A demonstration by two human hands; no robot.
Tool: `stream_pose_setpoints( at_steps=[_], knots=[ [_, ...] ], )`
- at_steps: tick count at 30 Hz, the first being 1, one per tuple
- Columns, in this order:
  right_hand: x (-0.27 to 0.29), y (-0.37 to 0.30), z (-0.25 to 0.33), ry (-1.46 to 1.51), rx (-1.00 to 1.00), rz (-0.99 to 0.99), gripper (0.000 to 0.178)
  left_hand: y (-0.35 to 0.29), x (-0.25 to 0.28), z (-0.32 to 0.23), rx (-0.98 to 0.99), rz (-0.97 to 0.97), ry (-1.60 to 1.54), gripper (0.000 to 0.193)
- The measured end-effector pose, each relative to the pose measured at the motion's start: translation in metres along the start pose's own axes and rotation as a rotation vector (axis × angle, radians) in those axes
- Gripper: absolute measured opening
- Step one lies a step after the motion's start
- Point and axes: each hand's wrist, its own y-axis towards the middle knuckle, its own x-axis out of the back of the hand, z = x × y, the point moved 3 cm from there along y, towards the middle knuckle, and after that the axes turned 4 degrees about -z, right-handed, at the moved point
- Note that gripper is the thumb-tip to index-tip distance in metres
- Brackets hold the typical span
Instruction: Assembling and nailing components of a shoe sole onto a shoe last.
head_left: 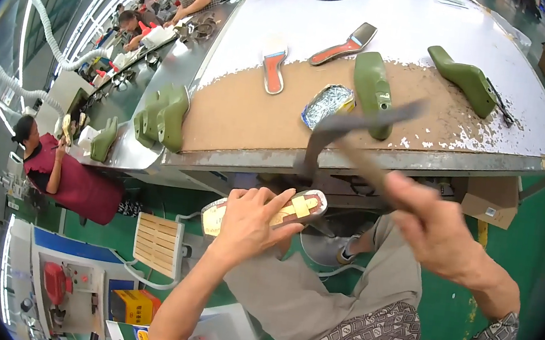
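My right hand (440,229) is wrapped round the wooden handle of a hammer (364,165). The hammer's dark curved metal head is raised and slightly blurred by motion. Across my lap lies a shoe last (312,203), bottom side up, with a yellow and brown insole on it. My left hand (249,224) grips it around the middle, thumb and fingers over the sole, hiding part of it. The hammer head stands above the last, apart from it. Beyond, on the bench, a foil-lined tub (329,106) sits next to a green last (370,90).
The worn workbench (250,127) carries two red-and-silver insoles (274,69) and another green last (464,81) at right. Several green lasts (171,118) stand at its left edge. A wooden-slatted stool (156,244) is at left. A co-worker in red (73,177) works farther left.
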Motion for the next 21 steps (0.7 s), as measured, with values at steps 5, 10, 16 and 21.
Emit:
stream_pose_setpoints(
  at_steps=[5, 10, 16, 21],
  knots=[
    [0.008, -0.015, 0.004, 0.235, 0.276, -0.313, 0.047, 0.001, 0.002, -0.003, 0.012, 0.005, -0.001, 0.058],
    [-0.032, -0.021, -0.023, 0.020, -0.133, 0.055, 0.049, 0.009, -0.001, -0.002, 0.005, -0.034, -0.047, 0.057],
    [-0.017, -0.034, -0.017, 0.409, 0.056, -0.343, 0.047, 0.000, 0.001, -0.003, 0.085, 0.022, -0.053, 0.058],
    [-0.049, -0.039, -0.029, 0.057, -0.197, 0.097, 0.051, 0.005, 0.003, -0.004, 0.080, 0.038, -0.029, 0.058]
  ],
)
